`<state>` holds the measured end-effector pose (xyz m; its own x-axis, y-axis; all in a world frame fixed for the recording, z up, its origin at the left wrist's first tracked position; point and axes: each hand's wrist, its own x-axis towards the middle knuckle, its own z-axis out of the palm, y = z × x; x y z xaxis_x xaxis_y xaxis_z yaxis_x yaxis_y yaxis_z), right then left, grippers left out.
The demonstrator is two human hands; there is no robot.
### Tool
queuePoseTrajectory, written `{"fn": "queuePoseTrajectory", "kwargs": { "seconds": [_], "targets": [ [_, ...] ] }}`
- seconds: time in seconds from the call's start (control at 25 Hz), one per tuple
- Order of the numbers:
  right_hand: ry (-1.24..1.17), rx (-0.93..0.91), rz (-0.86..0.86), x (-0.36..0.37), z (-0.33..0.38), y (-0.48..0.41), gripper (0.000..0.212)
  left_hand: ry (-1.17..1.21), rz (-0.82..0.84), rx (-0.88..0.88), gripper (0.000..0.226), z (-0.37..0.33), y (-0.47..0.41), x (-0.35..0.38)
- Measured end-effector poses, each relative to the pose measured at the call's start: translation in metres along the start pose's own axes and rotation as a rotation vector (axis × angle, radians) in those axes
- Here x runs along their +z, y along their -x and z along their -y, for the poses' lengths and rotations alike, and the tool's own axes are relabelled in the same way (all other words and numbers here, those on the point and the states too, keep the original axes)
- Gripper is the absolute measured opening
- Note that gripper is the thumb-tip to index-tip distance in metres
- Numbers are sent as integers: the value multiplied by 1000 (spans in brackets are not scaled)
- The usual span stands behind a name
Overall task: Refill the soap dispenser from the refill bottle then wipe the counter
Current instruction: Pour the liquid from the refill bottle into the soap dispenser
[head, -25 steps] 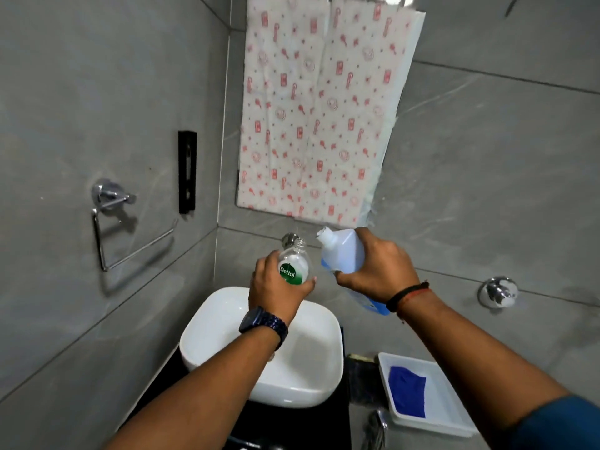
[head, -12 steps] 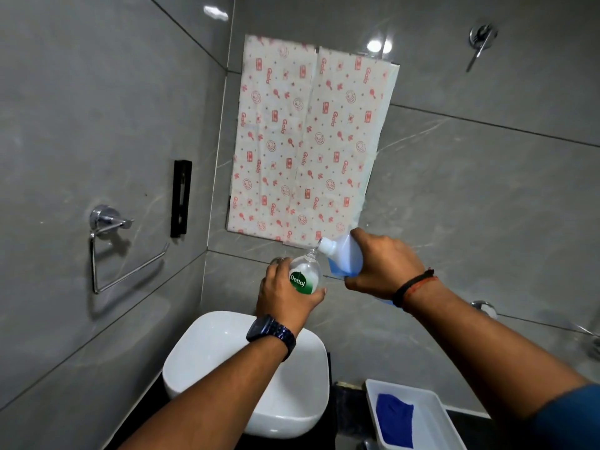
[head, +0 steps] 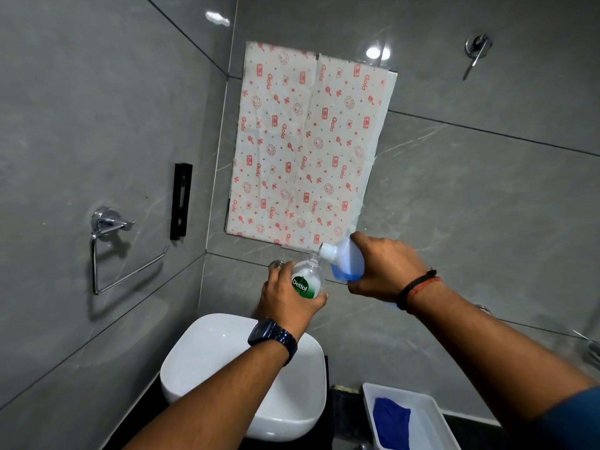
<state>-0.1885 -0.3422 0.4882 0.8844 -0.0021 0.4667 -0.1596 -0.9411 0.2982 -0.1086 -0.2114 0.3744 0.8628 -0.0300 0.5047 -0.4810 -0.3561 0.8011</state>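
Grey tiled walls close in around us, and nearest below sits the white basin (head: 207, 362) on a dark tabletop (head: 334, 404). Just right of the basin we see a white tray (head: 435, 417) holding a folded blue cloth (head: 391, 423). Above the basin our left hand (head: 287, 298), a dark watch (head: 272, 339) on its wrist, is wrapped around the clear soap dispenser (head: 308, 279) with its green label, neck open and tilted up to the right. Our right hand (head: 384, 269) grips the refill bottle (head: 344, 259), tipped so its white spout meets the dispenser's neck; blue liquid pools in the bottle's lower part. Beyond the basin a patterned sheet (head: 302, 147) covers the back wall, and left of it hangs a chrome towel ring (head: 110, 248).
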Motion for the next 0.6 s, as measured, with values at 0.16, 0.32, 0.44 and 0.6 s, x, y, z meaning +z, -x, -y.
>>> {"fn": "queuePoseTrajectory", "kwargs": {
  "seconds": [0.16,0.32,0.44,0.6],
  "targets": [
    [17,-10,17,-1,2,-1,65,3,5,-2,80,0,1,-2],
    [41,-15,28,-2,4,-2,67,2,6,-8,80,2,2,-3],
    [44,-14,35,-3,6,-2,67,0,3,-12,80,4,2,-5],
    [57,-11,48,-3,10,-2,68,-21,2,-13,80,7,1,-6]
  ]
}}
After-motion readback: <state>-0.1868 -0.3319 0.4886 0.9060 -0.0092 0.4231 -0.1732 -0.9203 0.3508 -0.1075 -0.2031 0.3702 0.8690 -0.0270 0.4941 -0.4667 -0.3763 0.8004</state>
